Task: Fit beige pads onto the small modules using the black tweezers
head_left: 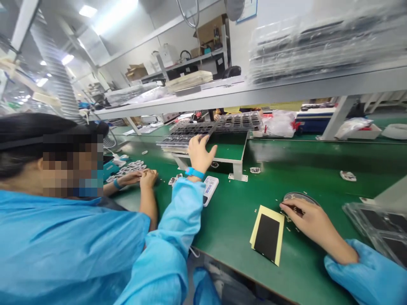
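Note:
My left hand (201,154), with a blue wristband, reaches up to the near edge of the stacked clear trays (178,140) with dark pieces in them. Its thumb stands apart from the fingers, and nothing shows in the grasp; whether the fingertips touch a tray I cannot tell. Over a round dish (305,196), partly hidden, my right hand (307,218) has its fingertips pinched together. Anything between them is too small to make out. Small pale bits lie around this dish. Left of it is a black rectangular piece (269,237) on yellow backing paper (279,243).
A co-worker in blue (63,245) sits close on the left, hands (144,177) together by a pile of small white parts (130,169). A white box-shaped device (210,190) lies beside my left forearm. Clear trays (365,220) stand at right; a shelf (222,97) crosses above.

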`<action>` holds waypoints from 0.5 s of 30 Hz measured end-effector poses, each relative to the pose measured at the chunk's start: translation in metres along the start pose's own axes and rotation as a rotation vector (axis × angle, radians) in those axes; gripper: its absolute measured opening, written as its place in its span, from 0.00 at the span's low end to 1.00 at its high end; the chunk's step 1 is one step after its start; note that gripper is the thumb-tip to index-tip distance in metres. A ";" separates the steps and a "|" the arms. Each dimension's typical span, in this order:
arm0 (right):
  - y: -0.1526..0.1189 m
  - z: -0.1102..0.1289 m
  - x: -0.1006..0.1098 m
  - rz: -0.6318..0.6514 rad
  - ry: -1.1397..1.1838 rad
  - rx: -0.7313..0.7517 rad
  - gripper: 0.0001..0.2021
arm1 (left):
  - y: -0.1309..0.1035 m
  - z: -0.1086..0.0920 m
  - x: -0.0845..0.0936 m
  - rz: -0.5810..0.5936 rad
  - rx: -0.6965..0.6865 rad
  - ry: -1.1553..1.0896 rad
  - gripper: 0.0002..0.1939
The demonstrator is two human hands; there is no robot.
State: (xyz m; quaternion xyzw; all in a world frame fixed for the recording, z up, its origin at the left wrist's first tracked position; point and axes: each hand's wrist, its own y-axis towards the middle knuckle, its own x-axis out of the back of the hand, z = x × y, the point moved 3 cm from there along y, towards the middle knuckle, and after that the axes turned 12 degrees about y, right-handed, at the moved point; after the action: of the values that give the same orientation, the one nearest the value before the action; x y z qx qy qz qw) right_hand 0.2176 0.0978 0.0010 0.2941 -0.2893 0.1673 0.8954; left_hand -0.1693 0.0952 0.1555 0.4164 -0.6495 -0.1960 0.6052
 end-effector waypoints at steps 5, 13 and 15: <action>0.001 0.000 -0.001 0.013 0.020 -0.026 0.11 | 0.042 0.047 -0.015 0.118 -0.166 0.104 0.16; 0.002 0.006 0.000 -0.004 0.010 -0.017 0.12 | 0.101 0.062 0.013 0.062 -0.166 0.080 0.21; 0.003 0.011 0.000 -0.012 0.000 0.004 0.12 | 0.083 0.049 0.014 0.019 -0.179 0.064 0.26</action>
State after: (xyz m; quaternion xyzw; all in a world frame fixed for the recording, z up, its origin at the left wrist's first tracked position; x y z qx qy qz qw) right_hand 0.2117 0.0929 0.0099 0.2977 -0.2871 0.1623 0.8959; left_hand -0.2394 0.1198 0.2176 0.3606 -0.6137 -0.2342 0.6621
